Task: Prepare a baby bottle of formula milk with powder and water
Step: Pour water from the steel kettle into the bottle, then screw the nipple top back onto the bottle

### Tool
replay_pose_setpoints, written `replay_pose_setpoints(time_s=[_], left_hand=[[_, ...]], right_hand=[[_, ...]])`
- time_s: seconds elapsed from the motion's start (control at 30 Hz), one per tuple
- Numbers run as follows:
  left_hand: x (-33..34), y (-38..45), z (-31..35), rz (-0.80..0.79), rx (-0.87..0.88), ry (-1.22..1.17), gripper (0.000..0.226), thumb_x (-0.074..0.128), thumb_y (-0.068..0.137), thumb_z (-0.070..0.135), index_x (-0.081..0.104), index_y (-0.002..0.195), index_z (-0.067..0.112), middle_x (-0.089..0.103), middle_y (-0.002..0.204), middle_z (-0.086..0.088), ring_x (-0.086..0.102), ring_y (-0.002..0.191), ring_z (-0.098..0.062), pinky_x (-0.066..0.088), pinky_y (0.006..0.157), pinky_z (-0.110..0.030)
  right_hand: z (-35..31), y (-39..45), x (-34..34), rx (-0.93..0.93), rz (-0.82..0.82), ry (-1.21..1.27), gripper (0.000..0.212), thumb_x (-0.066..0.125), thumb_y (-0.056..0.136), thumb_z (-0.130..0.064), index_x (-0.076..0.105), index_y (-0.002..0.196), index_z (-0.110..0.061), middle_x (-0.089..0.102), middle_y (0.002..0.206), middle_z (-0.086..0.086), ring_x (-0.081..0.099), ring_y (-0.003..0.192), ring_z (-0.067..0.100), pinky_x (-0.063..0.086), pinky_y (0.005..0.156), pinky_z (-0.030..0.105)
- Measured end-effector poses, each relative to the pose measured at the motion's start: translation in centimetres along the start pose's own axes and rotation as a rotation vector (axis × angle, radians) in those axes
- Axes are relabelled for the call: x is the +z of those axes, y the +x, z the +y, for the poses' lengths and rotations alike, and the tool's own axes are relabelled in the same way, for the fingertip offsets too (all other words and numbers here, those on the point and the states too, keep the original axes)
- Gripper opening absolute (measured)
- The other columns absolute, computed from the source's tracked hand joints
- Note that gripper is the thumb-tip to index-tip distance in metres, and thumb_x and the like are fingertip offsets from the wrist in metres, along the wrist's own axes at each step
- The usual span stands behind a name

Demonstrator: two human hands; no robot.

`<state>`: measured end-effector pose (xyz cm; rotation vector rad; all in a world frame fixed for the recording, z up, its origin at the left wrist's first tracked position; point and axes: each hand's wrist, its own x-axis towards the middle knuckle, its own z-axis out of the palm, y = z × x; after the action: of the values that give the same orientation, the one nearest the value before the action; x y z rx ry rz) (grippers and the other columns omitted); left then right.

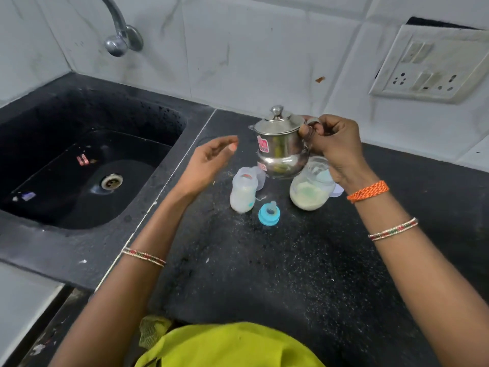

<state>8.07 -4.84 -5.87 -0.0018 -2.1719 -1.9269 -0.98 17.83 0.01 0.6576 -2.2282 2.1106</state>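
A small lidded steel jug (280, 144) hangs in the air above the black counter (264, 260), and my right hand (336, 147) grips its handle. Below its spout side stands an open baby bottle (243, 193) with whitish content. To the right, under the jug, sits a clear jar (311, 190) of pale powder with a scoop inside. A blue teat ring (269, 213) lies on the counter in front of both. My left hand (209, 160) hovers left of the jug, fingers relaxed, holding nothing.
A black sink (87, 165) fills the left side, with a steel tap (121, 30) above it. A white tiled wall runs behind, with a socket panel (434, 64) at the right. Another clear cap (260, 177) stands behind the bottle.
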Motion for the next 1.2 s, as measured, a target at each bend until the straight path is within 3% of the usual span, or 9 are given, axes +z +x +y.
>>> replay_pose_setpoints(time_s=[0.1,0.2,0.33,0.53,0.7,0.8,1.0,1.1,1.2], left_hand=[[0.7,4.2,3.0,-0.103,0.058,0.031,0.036,0.052,0.095,0.017,0.052,0.131,0.012,0.060,0.126,0.004,0.058,0.109,0.006,0.047,0.095,-0.019],[1.8,9.1,4.0,-0.119,0.046,-0.064,0.040,0.051,0.093,0.001,0.046,0.131,0.009,0.068,0.106,0.005,0.064,0.090,0.007,0.052,0.078,-0.015],[3.1,15.8,1.6,-0.132,-0.051,-0.088,0.039,0.054,0.092,0.002,0.050,0.131,0.002,0.073,0.091,0.015,0.065,0.092,0.000,0.054,0.083,-0.021],[5.8,21.9,-4.2,-0.113,-0.294,-0.235,0.047,0.056,0.092,0.008,0.044,0.137,0.002,0.059,0.128,-0.011,0.065,0.096,-0.003,0.051,0.089,-0.020],[6.9,23.7,-7.0,-0.121,-0.358,-0.265,0.065,0.064,0.080,0.018,0.041,0.139,0.004,0.057,0.133,-0.013,0.064,0.103,-0.007,0.049,0.092,-0.020],[7.0,24.2,-8.2,-0.105,-0.365,-0.253,0.055,0.059,0.089,0.007,0.039,0.140,0.003,0.055,0.134,-0.013,0.059,0.115,-0.016,0.049,0.092,-0.019],[7.2,23.1,-8.0,-0.052,-0.345,-0.222,0.050,0.051,0.092,-0.001,0.037,0.140,0.000,0.052,0.136,-0.013,0.060,0.102,-0.010,0.052,0.077,-0.012],[6.9,22.4,-7.4,-0.040,-0.355,-0.177,0.051,0.051,0.093,0.001,0.036,0.142,0.004,0.047,0.143,-0.009,0.050,0.116,-0.011,0.049,0.081,-0.012],[5.6,21.2,-6.2,-0.020,-0.354,-0.147,0.049,0.054,0.093,0.004,0.043,0.139,0.016,0.046,0.144,-0.004,0.049,0.123,-0.013,0.045,0.091,-0.026]], right_hand=[[0.1,1.8,0.5,-0.045,0.143,0.043,0.010,0.074,0.079,-0.004,0.064,0.081,-0.002,0.065,0.069,-0.013,0.064,0.072,0.002,0.055,0.067,0.024],[1.3,4.9,0.0,-0.084,0.199,0.061,0.023,0.070,0.082,-0.001,0.052,0.070,-0.007,0.057,0.060,-0.017,0.053,0.061,-0.003,0.049,0.061,0.018],[4.0,9.8,-1.5,-0.086,0.163,-0.004,0.019,0.073,0.079,-0.005,0.055,0.075,-0.008,0.055,0.072,-0.003,0.054,0.069,0.002,0.048,0.072,0.025],[9.7,16.0,-4.4,0.093,0.085,-0.192,0.026,0.075,0.077,-0.001,0.054,0.068,-0.014,0.063,0.083,-0.001,0.060,0.084,0.017,0.052,0.091,0.038],[13.4,18.4,-5.0,0.253,0.034,-0.073,0.025,0.071,0.079,0.005,0.054,0.071,-0.012,0.062,0.089,0.002,0.062,0.083,0.012,0.054,0.083,0.025],[14.6,18.9,-4.8,0.337,0.046,0.010,0.023,0.068,0.081,0.007,0.055,0.073,-0.010,0.061,0.090,0.002,0.061,0.086,0.008,0.055,0.079,0.019],[14.6,19.0,-4.3,0.537,-0.003,0.115,0.026,0.062,0.083,0.012,0.051,0.074,-0.010,0.058,0.085,0.008,0.059,0.096,0.021,0.052,0.088,0.028],[13.0,19.2,-4.4,0.626,-0.012,-0.084,0.024,0.068,0.083,-0.003,0.053,0.100,-0.011,0.059,0.112,0.011,0.055,0.112,0.023,0.046,0.096,0.034],[10.2,18.5,-4.3,0.436,0.095,-0.403,0.034,0.065,0.084,-0.005,0.053,0.115,-0.008,0.054,0.117,0.007,0.052,0.111,0.020,0.043,0.091,0.027]])
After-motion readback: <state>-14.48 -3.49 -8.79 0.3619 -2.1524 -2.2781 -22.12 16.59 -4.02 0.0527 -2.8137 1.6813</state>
